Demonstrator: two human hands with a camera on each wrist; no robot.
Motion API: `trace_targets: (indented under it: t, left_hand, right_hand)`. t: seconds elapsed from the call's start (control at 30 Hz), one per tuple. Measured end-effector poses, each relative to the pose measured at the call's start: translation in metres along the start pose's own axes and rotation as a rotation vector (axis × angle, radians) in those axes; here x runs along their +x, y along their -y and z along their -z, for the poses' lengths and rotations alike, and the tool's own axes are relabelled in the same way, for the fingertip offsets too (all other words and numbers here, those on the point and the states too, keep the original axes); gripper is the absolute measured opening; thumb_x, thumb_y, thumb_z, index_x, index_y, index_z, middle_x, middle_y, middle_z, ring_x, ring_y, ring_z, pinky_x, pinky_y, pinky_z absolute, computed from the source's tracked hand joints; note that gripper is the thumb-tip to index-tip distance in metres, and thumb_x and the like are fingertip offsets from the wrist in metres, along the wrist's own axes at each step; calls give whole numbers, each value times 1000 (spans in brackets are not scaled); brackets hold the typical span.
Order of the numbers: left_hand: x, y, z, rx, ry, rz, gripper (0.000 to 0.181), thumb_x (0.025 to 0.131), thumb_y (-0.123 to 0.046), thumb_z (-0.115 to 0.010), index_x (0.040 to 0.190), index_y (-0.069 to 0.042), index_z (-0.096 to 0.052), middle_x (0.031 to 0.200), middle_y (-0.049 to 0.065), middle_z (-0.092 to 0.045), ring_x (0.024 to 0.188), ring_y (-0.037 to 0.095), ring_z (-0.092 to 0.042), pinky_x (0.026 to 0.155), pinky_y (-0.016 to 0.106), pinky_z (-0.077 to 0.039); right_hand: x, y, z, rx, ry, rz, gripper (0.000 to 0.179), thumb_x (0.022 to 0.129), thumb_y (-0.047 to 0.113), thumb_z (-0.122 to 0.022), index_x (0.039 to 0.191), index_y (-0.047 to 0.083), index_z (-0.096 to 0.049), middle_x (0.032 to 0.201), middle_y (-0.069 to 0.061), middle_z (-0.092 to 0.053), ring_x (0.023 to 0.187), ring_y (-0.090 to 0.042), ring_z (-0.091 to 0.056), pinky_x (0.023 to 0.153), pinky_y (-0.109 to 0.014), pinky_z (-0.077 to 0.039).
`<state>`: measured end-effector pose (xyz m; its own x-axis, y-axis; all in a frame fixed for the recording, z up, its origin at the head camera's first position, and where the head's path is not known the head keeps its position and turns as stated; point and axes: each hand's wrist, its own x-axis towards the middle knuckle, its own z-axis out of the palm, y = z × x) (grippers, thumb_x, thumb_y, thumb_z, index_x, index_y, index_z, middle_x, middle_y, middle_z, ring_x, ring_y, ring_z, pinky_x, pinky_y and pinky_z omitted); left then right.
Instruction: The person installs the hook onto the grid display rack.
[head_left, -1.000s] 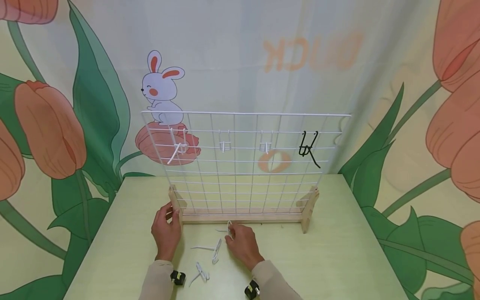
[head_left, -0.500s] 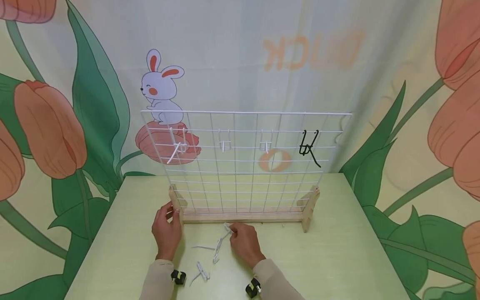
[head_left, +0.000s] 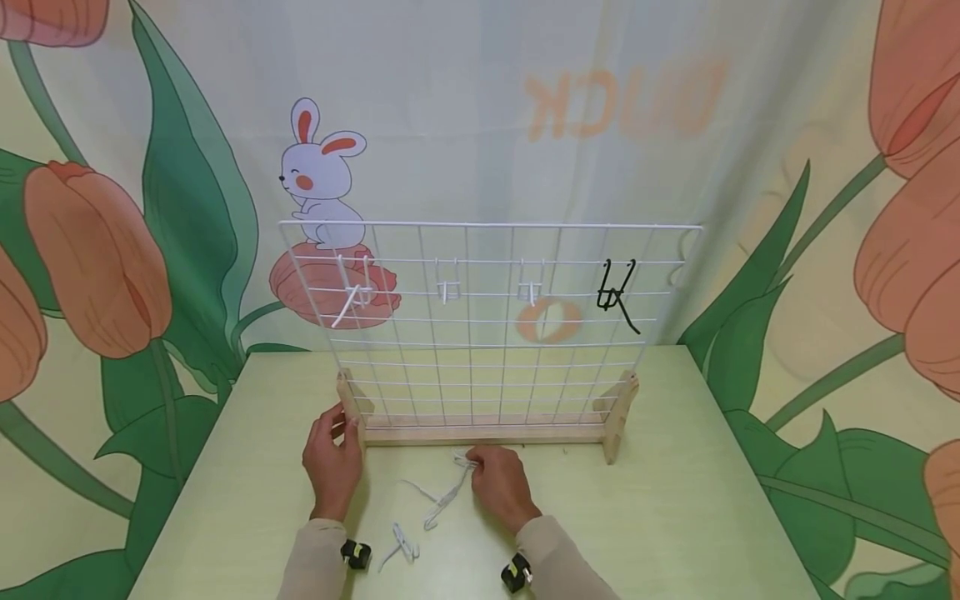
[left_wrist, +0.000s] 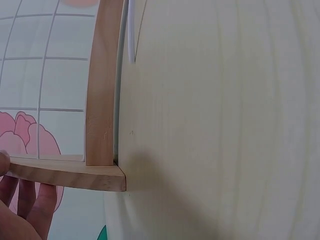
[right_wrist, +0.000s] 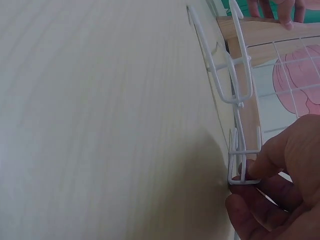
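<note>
My left hand grips the left wooden foot of the display stand, thumb on one side and fingers on the other. In front of the stand's base bar, my right hand pinches a white wire hook between thumb and fingers. The arm of that hook meets a second white wire hook lying on the table; whether the two are caught together I cannot tell. Nearer the front lies a third white hook. A white wire grid rises from the stand.
Hung along the grid's upper part are a long white hook at left, two short white hooks in the middle, and a black hook at right. A printed curtain hangs behind the pale table.
My right hand has moved a little to the right and turned the pinched hook. The second hook has swung round on the table with it. My left hand stays on the wooden foot.
</note>
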<state>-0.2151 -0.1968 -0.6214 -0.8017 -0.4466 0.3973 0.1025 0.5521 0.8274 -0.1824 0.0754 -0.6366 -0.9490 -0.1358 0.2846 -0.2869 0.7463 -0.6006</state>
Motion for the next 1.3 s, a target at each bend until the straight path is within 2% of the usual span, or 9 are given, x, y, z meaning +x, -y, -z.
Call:
trace_targets:
  t: [0.27, 0.53, 0.77, 0.97, 1.07, 1.2, 1.3]
  left_hand:
    - [1, 1, 1, -13, -15, -14, 29, 100, -10, -73, 129, -5, -69, 115, 20, -72, 102, 41, -76, 80, 55, -65]
    - [2, 4, -1, -19, -16, -18, 29, 100, -10, -73, 129, -5, -70, 114, 20, -72, 102, 41, -77, 80, 55, -65]
    - [1, 6, -1, -21, -13, -14, 30, 100, -11, -73, 130, -6, -70, 115, 18, -72, 102, 40, -77, 80, 55, -65]
    - [1, 6, -2, -13, -7, -1, 31, 101, -13, -72, 131, -7, -69, 115, 17, -72, 103, 39, -77, 81, 55, -65]
    - [1, 6, -2, -1, -8, -4, 30, 102, -13, -72, 131, -7, -69, 116, 17, -72, 103, 38, -76, 81, 55, -65]
    - [0, 4, -1, 12, -10, -10, 30, 102, -13, -71, 132, -7, -68, 116, 17, -71, 103, 38, -76, 81, 55, -65]
    - [0, 4, -1, 10, -9, -8, 31, 102, -14, -71, 132, -8, -68, 116, 17, -71, 103, 38, -76, 82, 55, -65]
  right_hand:
    - [-1, -8, 6, 4, 3, -27, 29, 88, -9, -64, 98, 11, -82, 98, -3, -81, 95, -24, -77, 79, -39, -64]
    - [-1, -15, 9, 1, 42, -61, 30, 87, -9, -63, 91, 14, -81, 94, 0, -78, 91, -21, -74, 77, -35, -62]
    - [-3, -19, 13, -8, 33, -25, 28, 88, -9, -65, 87, 15, -80, 89, 0, -76, 85, -19, -72, 72, -34, -59]
    - [-6, -21, 16, 13, -5, 7, 26, 90, -8, -66, 95, 13, -81, 95, -2, -79, 88, -19, -74, 75, -34, -61]
    - [-8, -22, 16, 21, -29, 17, 24, 94, -7, -67, 106, 8, -80, 102, -5, -80, 94, -22, -77, 78, -38, -63]
    - [-13, -23, 19, 39, -15, -38, 29, 94, -4, -69, 120, 6, -74, 110, -8, -80, 100, -24, -77, 83, -41, -64]
    - [-18, -23, 23, 30, 16, -87, 32, 90, -2, -71, 121, 7, -73, 110, -7, -79, 101, -24, -76, 85, -42, -63]
